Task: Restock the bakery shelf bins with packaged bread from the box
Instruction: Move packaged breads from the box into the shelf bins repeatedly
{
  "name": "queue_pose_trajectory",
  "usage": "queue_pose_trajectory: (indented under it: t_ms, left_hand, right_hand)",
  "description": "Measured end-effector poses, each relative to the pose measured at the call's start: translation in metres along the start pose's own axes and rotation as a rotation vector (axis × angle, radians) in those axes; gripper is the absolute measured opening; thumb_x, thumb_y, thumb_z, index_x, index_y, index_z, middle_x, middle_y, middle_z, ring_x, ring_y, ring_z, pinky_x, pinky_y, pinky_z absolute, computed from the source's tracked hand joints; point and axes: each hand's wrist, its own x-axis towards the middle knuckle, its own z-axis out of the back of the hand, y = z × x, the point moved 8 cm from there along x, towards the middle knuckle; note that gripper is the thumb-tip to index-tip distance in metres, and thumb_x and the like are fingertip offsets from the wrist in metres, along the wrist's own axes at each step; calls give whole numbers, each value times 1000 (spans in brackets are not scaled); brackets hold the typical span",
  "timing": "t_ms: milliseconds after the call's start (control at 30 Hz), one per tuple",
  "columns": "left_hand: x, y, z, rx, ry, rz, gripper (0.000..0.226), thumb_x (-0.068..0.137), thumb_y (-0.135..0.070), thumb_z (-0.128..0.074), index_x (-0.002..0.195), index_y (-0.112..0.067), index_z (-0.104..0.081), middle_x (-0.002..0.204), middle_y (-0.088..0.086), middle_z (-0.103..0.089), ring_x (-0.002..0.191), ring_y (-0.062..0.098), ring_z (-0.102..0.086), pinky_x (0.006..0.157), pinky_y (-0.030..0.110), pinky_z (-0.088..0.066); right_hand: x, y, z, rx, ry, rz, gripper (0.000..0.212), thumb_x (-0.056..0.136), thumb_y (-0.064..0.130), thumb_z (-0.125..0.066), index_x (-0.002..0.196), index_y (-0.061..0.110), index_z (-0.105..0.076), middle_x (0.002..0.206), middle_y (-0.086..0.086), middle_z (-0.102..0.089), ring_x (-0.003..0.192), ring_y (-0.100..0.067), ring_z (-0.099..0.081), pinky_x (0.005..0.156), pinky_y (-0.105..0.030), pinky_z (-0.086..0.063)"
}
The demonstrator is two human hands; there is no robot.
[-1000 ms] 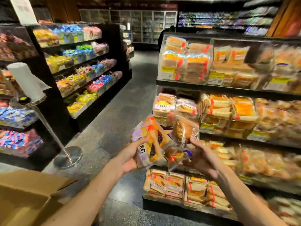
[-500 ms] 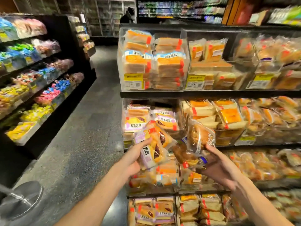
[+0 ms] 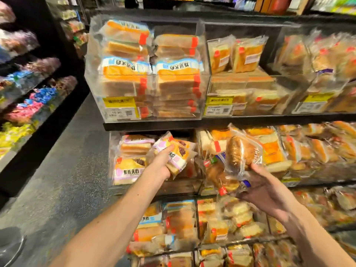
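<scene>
My left hand [image 3: 160, 165] grips purple-and-white packs of sandwich bread [image 3: 178, 154], held at the open front of the middle-shelf clear bin [image 3: 115, 186], where matching purple packs [image 3: 129, 170] lie. To its right, my right hand [image 3: 264, 186] holds clear-wrapped round brown buns [image 3: 238, 155], one upright and another bun pack [image 3: 218, 176] hanging below it, in front of the neighbouring bin. The box is out of view.
The black bakery shelf [image 3: 154, 123] carries clear bins of orange-labelled bread above [image 3: 146, 74] and more bread packs below [image 3: 181, 224]. A candy rack [image 3: 32, 99] lines the left side of the grey aisle floor [image 3: 77, 160]. A round metal stand base [image 3: 9, 245] sits at bottom left.
I have stepped closer to the bakery shelf. Both hands, still holding their packs, have moved forward and up to the middle-shelf bins. The cardboard box has left the view.
</scene>
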Motion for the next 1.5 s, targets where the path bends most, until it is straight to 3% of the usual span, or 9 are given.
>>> queue_pose_trajectory:
  t_ms: [100,233,300,467,600,867,1200,1300,1500]
  left_hand:
    - [17,-3,-12,-29,-47,-5,35,103,-20,-52,128,4,-52,119,21,-65,100,38,-66,64,48,-59]
    - [29,-6,-20,55,-108,-31,31,103,-13,-50,130,3,-53,116,18,-67,87,28,-66,63,41,-53]
    - [31,-5,-22,50,-121,-32,30,104,-10,-48,131,4,-51,126,20,-64,101,28,-65,68,41,-52]
    - [23,-5,-8,-33,-97,-23,18,104,-15,-48,108,-1,-57,92,16,-66,99,31,-65,82,46,-50]
    - [14,4,8,-24,-44,39,17,101,-20,-55,105,-5,-61,97,18,-70,84,32,-67,79,52,-51]
    - [-4,-13,76,-104,-113,-32,31,101,-35,-52,119,-11,-60,80,12,-73,69,25,-70,53,38,-53]
    - [19,-46,106,-381,-129,-158,8,98,-12,-60,105,-8,-57,105,16,-58,97,21,-57,96,35,-51]
    - [34,-48,108,-298,-149,-188,29,94,2,-61,123,3,-56,121,19,-63,117,23,-60,98,31,-51]
    - [48,-66,115,-131,-225,-252,18,94,-10,-64,101,6,-62,84,18,-69,55,17,-69,46,19,-54]
  right_hand:
    - [8,13,3,-18,63,-18,75,45,39,-99,110,11,-76,124,-23,-67,110,-41,-67,79,-54,-58]
    - [17,16,14,-17,61,-53,74,44,38,-99,109,12,-77,127,-23,-65,117,-41,-63,85,-56,-56]
    - [20,14,18,-24,59,-68,72,45,38,-99,108,12,-77,127,-22,-65,117,-41,-63,85,-55,-56]
    - [26,9,15,-2,68,-61,69,41,36,-100,103,13,-78,121,-22,-68,111,-41,-66,88,-56,-53]
    - [33,6,3,53,75,-48,72,37,32,-101,103,14,-79,123,-23,-68,110,-40,-67,89,-56,-54]
    - [44,-7,-27,37,122,-56,71,35,32,-102,101,14,-80,120,-22,-69,106,-38,-69,83,-54,-57]
    - [62,-37,-65,13,156,-134,111,40,29,-102,137,4,-53,129,-26,-63,111,-40,-66,83,-50,-58]
    - [64,-41,-72,19,168,-142,107,39,27,-102,133,3,-56,127,-26,-64,109,-39,-67,80,-50,-59]
    - [73,-46,-92,37,174,-153,102,42,25,-101,132,3,-57,125,-27,-65,108,-40,-68,81,-52,-58]
